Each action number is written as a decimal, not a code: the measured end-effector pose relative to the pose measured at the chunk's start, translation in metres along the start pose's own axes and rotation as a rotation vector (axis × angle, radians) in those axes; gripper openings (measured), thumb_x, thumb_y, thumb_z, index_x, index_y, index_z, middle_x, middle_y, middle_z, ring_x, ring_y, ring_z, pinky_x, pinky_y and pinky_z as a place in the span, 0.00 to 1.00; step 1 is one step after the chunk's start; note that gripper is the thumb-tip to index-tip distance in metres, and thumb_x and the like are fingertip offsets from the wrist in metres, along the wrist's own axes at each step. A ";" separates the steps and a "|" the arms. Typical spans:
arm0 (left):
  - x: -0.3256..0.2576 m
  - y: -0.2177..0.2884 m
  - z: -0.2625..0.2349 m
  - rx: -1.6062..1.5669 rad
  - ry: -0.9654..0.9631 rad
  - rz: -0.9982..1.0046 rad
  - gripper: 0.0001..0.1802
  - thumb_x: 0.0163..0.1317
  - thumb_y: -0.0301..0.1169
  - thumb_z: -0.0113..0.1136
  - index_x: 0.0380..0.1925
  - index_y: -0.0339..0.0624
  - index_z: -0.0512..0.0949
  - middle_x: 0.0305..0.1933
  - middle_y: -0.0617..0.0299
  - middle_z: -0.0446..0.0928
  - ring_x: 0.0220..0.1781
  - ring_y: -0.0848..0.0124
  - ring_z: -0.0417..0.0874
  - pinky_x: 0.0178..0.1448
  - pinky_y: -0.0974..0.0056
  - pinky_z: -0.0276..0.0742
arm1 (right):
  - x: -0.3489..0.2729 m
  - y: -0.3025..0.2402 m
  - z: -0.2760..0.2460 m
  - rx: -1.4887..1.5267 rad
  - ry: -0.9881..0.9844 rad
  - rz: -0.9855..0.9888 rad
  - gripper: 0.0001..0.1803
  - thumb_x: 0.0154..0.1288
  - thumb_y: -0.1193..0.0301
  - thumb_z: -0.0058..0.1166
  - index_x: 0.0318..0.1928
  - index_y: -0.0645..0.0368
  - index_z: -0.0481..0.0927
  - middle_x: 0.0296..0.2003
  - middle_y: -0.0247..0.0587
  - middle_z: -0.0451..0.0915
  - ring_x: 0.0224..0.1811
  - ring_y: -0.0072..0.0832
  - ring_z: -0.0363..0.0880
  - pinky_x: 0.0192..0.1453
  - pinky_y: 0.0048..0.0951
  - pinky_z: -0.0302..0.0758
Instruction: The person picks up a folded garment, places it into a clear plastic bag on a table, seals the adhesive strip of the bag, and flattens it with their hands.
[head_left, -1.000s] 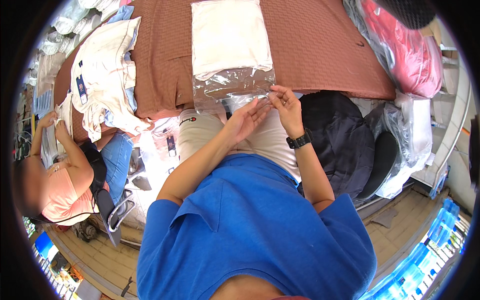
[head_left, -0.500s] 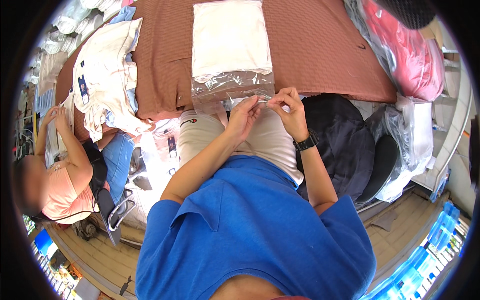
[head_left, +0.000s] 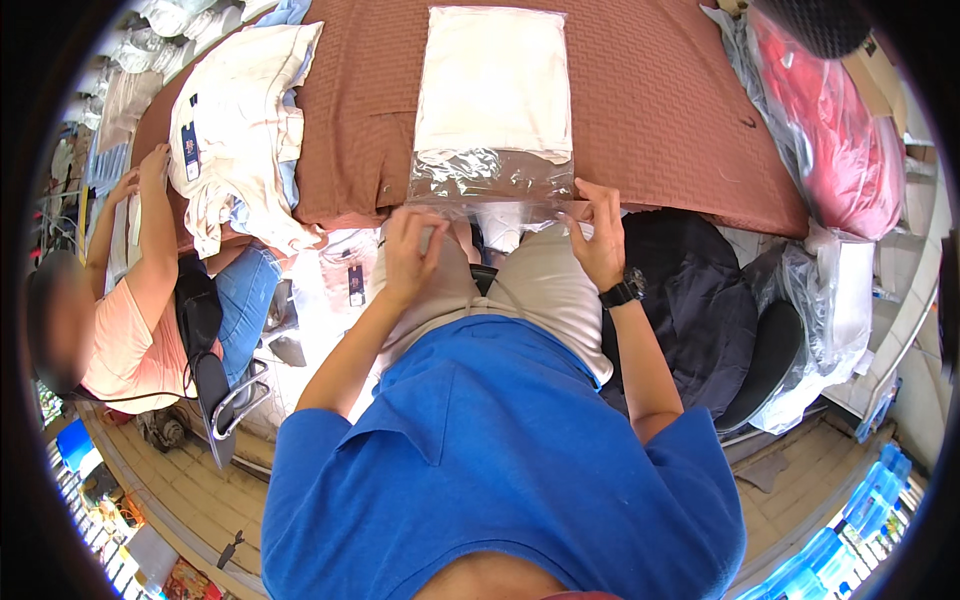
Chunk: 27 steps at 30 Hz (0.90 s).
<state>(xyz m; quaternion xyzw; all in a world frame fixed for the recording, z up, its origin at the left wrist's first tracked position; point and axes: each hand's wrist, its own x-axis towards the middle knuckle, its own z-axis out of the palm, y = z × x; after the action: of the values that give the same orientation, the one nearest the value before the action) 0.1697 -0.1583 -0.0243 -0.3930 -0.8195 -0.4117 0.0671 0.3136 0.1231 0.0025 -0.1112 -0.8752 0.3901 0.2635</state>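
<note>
A folded white garment [head_left: 492, 85] lies inside a clear plastic bag [head_left: 470, 180] on the brown-covered table in front of me. The bag's see-through lower end reaches the table's near edge. My left hand [head_left: 410, 258] is at the bag's near left corner, fingers bent and thumb apart from them. By the near right corner, my right hand [head_left: 600, 238] has its index finger and thumb spread along the bag's edge. Whether either hand touches the film cannot be made out. A dark watch [head_left: 625, 288] is on my right wrist.
The brown tablecloth [head_left: 655, 110] spreads around the bag. Pale garments with tags [head_left: 240, 110] are piled at left, near a seated person in a peach shirt [head_left: 140, 345]. Bagged red clothing [head_left: 810, 130] lies at right. A black cloth-covered seat [head_left: 675, 300] stands beside my right leg.
My hands have parted from a pinch together at the bag's near edge, the left moving left and the right staying near the right corner. The view has shifted slightly.
</note>
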 end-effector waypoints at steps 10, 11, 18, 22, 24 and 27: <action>0.023 -0.029 -0.029 -0.172 0.048 -0.059 0.23 0.63 0.18 0.64 0.58 0.38 0.75 0.62 0.50 0.73 0.62 0.57 0.76 0.63 0.60 0.73 | 0.001 -0.002 0.002 -0.066 -0.110 -0.029 0.33 0.55 0.91 0.53 0.61 0.55 0.79 0.50 0.45 0.72 0.45 0.40 0.79 0.48 0.40 0.79; 0.023 -0.034 -0.033 -0.256 -0.005 -0.119 0.24 0.63 0.17 0.63 0.60 0.37 0.75 0.63 0.50 0.73 0.64 0.57 0.76 0.66 0.60 0.73 | 0.004 -0.009 -0.002 -0.055 -0.136 -0.006 0.32 0.55 0.91 0.51 0.61 0.55 0.80 0.50 0.46 0.72 0.48 0.42 0.78 0.50 0.42 0.78; 0.071 0.017 -0.022 -0.096 0.035 -0.174 0.34 0.57 0.18 0.65 0.65 0.37 0.69 0.68 0.45 0.67 0.65 0.50 0.73 0.68 0.54 0.74 | 0.042 -0.074 -0.003 -0.285 -0.029 -0.164 0.27 0.55 0.84 0.56 0.57 0.54 0.80 0.54 0.47 0.74 0.55 0.49 0.71 0.58 0.48 0.71; 0.076 0.004 0.000 -0.094 0.171 -0.217 0.32 0.56 0.17 0.64 0.63 0.37 0.71 0.67 0.43 0.66 0.62 0.50 0.74 0.65 0.55 0.76 | 0.055 -0.074 0.067 -0.255 -0.071 -0.256 0.26 0.57 0.81 0.56 0.59 0.55 0.80 0.58 0.47 0.73 0.59 0.50 0.71 0.64 0.50 0.70; 0.080 -0.001 0.005 -0.092 0.192 -0.219 0.31 0.55 0.18 0.67 0.62 0.38 0.73 0.66 0.47 0.67 0.59 0.56 0.75 0.62 0.57 0.76 | 0.064 -0.065 0.094 -0.300 -0.037 -0.295 0.26 0.58 0.80 0.56 0.59 0.55 0.79 0.59 0.48 0.73 0.60 0.50 0.70 0.66 0.50 0.69; 0.085 -0.001 0.008 -0.086 0.213 -0.234 0.30 0.55 0.18 0.69 0.60 0.39 0.74 0.65 0.49 0.68 0.55 0.59 0.75 0.60 0.59 0.76 | 0.079 -0.057 0.113 -0.408 -0.001 -0.334 0.24 0.61 0.78 0.55 0.60 0.55 0.79 0.60 0.48 0.73 0.61 0.49 0.70 0.66 0.49 0.69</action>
<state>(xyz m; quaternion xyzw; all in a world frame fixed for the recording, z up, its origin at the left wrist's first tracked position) 0.1125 -0.1029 0.0066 -0.2517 -0.8295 -0.4907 0.0885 0.1866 0.0460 0.0118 -0.0156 -0.9421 0.1568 0.2961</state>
